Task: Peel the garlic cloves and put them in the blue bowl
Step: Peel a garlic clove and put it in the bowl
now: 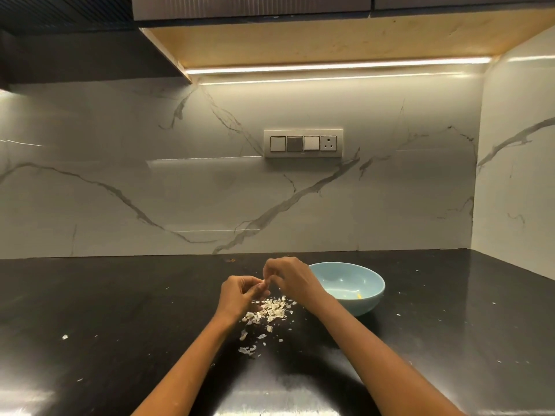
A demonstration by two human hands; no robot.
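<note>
Clove [263, 284]: small pale item, pinched between both hands above the counter [120, 310], just left of the bowl [354, 291]. Left hand [241, 295]: fingers curled round the clove, steadying it. Right hand [286, 276]: fingertips pinching at its top, likely pulling skin. Peels [271, 310]: loose heap directly beneath, where scraps fall. Bowl: blue, within easy reach for dropping; contents too unclear to identify.

Both hands, left hand [240, 292] and right hand [289, 276], pinch garlic clove [263, 284] above peel pile [271, 309] on counter [120, 310]; blue bowl [350, 288] just right.
</note>
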